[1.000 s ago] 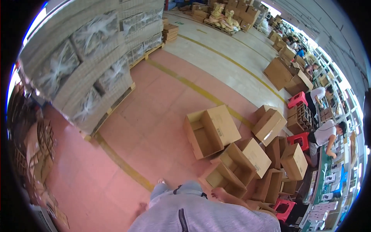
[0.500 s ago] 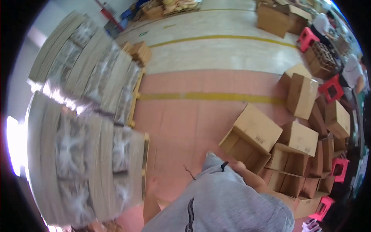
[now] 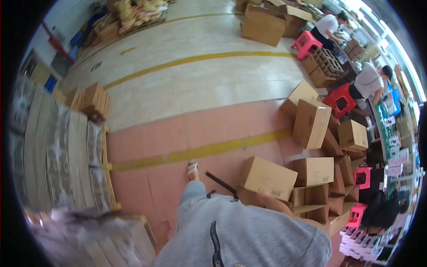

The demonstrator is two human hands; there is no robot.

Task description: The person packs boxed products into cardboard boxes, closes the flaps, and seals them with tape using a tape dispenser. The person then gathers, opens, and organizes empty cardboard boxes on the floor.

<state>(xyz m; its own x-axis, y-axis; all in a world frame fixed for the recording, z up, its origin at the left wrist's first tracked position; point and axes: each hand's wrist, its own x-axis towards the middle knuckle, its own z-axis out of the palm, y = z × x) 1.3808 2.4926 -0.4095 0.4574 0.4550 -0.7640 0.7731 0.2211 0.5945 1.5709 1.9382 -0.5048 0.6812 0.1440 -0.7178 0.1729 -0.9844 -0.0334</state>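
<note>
My right hand [image 3: 265,200] is in front of a brown carton [image 3: 270,178] on the floor at my right. Its fingers are blurred against the cardboard, and whether they touch it cannot be told. At my left side hangs my left hand [image 3: 163,230], smeared by motion, near the corner of a wrapped pallet stack [image 3: 120,240]. Nothing shows in that hand. A dark strap [image 3: 221,183] sticks out in front of my grey shirt. One foot in a light shoe [image 3: 192,170] is forward on the reddish floor.
Other cartons [image 3: 312,171] crowd the right, some open-topped. Red stools [image 3: 340,100] and two seated people line a workbench [image 3: 378,120]. Wrapped flat-cardboard stacks [image 3: 58,147] on pallets stand left. Yellow lines [image 3: 200,152] cross the floor. A large open carton [image 3: 263,24] stands far off.
My view has turned right and moved forward. The pallet stacks have shifted left and down, and more of the workbench shows. My foot has stepped ahead; both arms still hang beside me.
</note>
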